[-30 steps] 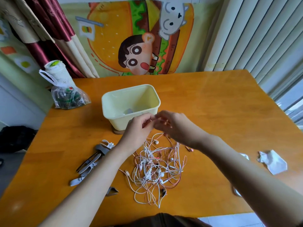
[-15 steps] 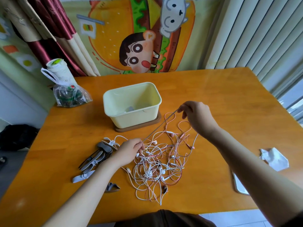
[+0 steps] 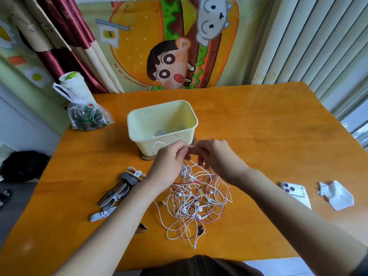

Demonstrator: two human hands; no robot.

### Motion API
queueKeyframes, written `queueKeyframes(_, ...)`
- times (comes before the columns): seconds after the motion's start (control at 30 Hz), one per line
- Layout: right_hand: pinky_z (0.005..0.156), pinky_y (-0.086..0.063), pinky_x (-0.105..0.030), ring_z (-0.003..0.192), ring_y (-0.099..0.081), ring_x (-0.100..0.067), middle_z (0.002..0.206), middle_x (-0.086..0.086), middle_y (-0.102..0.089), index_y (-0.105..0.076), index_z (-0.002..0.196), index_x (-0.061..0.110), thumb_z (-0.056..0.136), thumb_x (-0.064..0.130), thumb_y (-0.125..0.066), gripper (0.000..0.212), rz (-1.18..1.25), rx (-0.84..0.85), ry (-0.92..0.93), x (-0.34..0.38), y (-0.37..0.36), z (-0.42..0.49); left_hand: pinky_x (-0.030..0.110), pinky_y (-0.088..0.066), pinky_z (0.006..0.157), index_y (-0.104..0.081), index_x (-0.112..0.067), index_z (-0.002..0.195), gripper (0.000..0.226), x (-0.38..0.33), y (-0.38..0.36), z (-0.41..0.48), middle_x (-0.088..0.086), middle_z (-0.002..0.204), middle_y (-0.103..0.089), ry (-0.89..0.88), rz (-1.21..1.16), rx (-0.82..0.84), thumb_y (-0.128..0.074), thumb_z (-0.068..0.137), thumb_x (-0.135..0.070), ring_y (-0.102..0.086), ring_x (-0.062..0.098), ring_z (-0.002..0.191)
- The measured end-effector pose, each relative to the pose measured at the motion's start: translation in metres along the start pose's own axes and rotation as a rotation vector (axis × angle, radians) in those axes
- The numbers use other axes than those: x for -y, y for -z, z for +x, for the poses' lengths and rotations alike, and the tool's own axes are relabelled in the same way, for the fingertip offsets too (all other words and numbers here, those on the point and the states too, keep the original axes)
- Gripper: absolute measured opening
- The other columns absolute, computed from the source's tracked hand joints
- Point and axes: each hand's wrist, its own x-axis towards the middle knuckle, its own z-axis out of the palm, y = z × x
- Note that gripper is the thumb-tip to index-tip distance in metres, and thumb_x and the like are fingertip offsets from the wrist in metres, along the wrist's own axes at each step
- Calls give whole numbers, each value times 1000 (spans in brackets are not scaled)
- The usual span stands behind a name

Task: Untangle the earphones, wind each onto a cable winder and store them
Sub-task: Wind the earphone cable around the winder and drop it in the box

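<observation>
Fingers [image 3: 182, 150] of the left hand [image 3: 169, 159] and right hand [image 3: 218, 156] meet, curled, pinching cable strands that rise from the tangled earphones [image 3: 197, 200]. These lie on the orange table [image 3: 268, 126] just before the cream tub [image 3: 162, 124]. Cable winders [image 3: 119, 191] lie to their left.

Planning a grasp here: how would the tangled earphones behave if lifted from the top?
Likely floppy: the earphone tangle sags in loose loops below the left hand and right hand, which pinch its top strands. Probably light, given such thin cables. One pulled strand would likely drag the interlaced rest along.
</observation>
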Motion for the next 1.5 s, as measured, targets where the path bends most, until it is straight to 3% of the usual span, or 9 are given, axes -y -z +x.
queueKeyframes(0.17,55,-37,-11,50,-53,5,60,5,-62,-65,81,14,97,12,-46,25,39,-113,-10,9,15,5,21,-45,87,-52,-19,99,11,19,-5,-4,-15,98,-58,125,-80,137,-60,92,-19,-57,6,99)
queueKeyframes(0.37,53,-35,-8,51,-54,4,63,9,-63,-65,84,12,99,15,-46,24,237,-467,21,20,37,11,6,-40,67,-59,-24,84,25,29,-10,-14,-11,81,-59,158,-13,161,-45,99,-10,-54,-7,71)
queueKeyframes(0.6,48,-38,-10,46,-52,4,61,9,-65,-68,80,12,93,11,-44,27,118,-215,-180,8,30,14,10,-43,67,-63,-24,97,7,32,-8,-19,-7,99,-62,200,-101,141,-59,93,-27,-57,7,76)
queueKeyframes(0.73,47,-36,-7,46,-52,6,64,4,-66,-69,80,9,90,9,-45,26,106,-41,-173,10,21,11,32,-52,82,-63,-17,94,32,15,-17,-17,-1,99,-67,296,-370,184,-42,99,-40,-65,16,91)
queueKeyframes(0.87,52,-38,-8,50,-54,5,60,11,-62,-66,78,13,92,9,-47,24,184,-47,-67,20,21,7,33,-59,74,-50,-17,93,16,16,-25,-13,6,107,-63,323,-239,158,-44,100,-29,-68,11,82)
queueKeyframes(0.97,53,-41,-11,51,-54,2,60,9,-62,-63,74,17,92,9,-47,26,279,-94,-40,23,23,5,51,-58,75,-45,-20,97,12,18,-28,-13,-2,114,-55,400,-287,111,-42,101,-31,-70,12,83)
queueKeyframes(1.17,57,-47,-21,55,-55,-6,61,6,-64,-62,70,20,91,7,-45,29,372,-80,-52,25,22,3,35,-60,71,-44,-16,107,13,10,-27,-9,10,123,-55,386,-496,-28,-51,97,-13,-69,16,89)
queueKeyframes(1.27,58,-47,-22,56,-56,-8,62,4,-64,-62,70,17,90,6,-44,29,381,-45,-67,26,18,2,38,-56,73,-45,-14,110,31,6,-29,-5,9,112,-65,410,-478,-36,-60,87,-1,-69,26,84)
queueKeyframes(1.5,58,-47,-24,55,-56,-7,62,1,-63,-61,69,14,90,5,-44,28,378,-49,-85,21,15,-2,22,-50,65,-56,-12,90,11,5,-33,-4,0,72,-64,362,-339,9,-64,88,-19,-62,15,71)
